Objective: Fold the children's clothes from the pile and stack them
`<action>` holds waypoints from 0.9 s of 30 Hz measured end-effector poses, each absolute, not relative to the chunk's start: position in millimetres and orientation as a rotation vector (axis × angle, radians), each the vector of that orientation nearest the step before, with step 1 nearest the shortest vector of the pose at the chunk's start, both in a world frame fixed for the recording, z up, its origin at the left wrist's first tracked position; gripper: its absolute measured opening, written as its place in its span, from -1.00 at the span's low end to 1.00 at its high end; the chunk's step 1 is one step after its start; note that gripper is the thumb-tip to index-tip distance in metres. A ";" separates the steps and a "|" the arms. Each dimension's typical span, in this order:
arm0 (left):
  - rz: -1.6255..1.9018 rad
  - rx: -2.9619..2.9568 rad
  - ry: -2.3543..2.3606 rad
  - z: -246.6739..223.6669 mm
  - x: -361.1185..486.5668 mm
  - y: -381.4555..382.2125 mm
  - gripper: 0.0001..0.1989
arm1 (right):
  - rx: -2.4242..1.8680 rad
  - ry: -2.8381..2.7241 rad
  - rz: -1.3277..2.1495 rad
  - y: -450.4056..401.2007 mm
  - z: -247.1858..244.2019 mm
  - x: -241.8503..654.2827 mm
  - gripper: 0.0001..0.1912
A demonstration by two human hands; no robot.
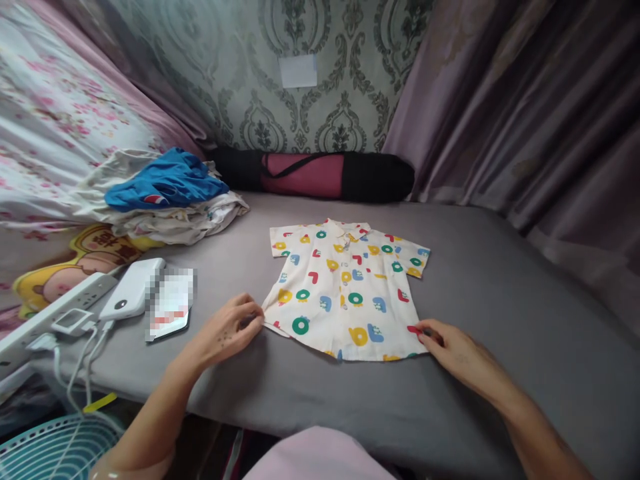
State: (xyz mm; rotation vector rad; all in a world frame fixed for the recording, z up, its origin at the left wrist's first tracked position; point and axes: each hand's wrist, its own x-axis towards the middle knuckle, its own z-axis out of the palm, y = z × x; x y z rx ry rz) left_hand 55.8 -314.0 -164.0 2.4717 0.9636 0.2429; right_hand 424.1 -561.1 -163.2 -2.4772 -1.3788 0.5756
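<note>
A white short-sleeved shirt (340, 293) with a colourful letter print lies spread out, front up, on the grey sheet. Its collar points away from me and its hem lies toward me. My left hand (235, 327) pinches the shirt's lower left corner between thumb and fingers. At the lower right corner, my right hand (445, 340) grips the hem edge the same way. Both sleeves lie out to the sides, and the fabric between my hands is mostly flat with slight creases.
A heap of clothes with a blue garment (165, 180) lies at the back left. Along the wall rests a black and maroon bag (310, 175). On the left are a power strip (75, 307), a white power bank (133, 287), a blurred-out flat item (171, 303), cables and a teal basket (55, 447).
</note>
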 end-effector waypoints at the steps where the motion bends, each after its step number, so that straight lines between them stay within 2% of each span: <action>1: 0.277 2.481 0.999 -162.8 61.2 -308.5 -0.74 | -2.498 -1.421 0.514 -553.5 -157.8 422.5 -0.67; 4: 0.503 2.571 1.046 -164.7 95.1 -286.9 -0.66 | -2.412 -1.601 0.325 -509.6 -147.8 415.7 -0.61; 6: 0.585 2.663 0.867 -168.3 129.6 -274.5 -0.63 | -2.222 -1.744 0.228 -467.1 -148.9 412.8 -0.60; 9: 0.465 2.764 0.472 -174.4 181.1 -269.2 -0.56 | -2.171 -1.865 0.118 -406.5 -161.5 417.6 -0.51; 12: 0.249 2.837 0.406 -182.6 208.4 -277.1 -0.45 | -2.297 -1.830 0.204 -377.0 -178.9 429.9 -0.40; 15: 0.109 2.870 0.460 -192.6 205.9 -285.2 -0.35 | -2.310 -1.903 0.286 -384.9 -191.7 435.0 -0.35; 19: 0.112 2.901 0.416 -198.3 184.6 -292.5 -0.33 | -2.144 -2.100 0.285 -424.6 -194.6 420.6 -0.34; 27: 0.023 2.749 0.242 -175.2 157.0 -333.3 -0.30 | -1.878 -2.273 0.488 -497.2 -176.5 379.1 -0.34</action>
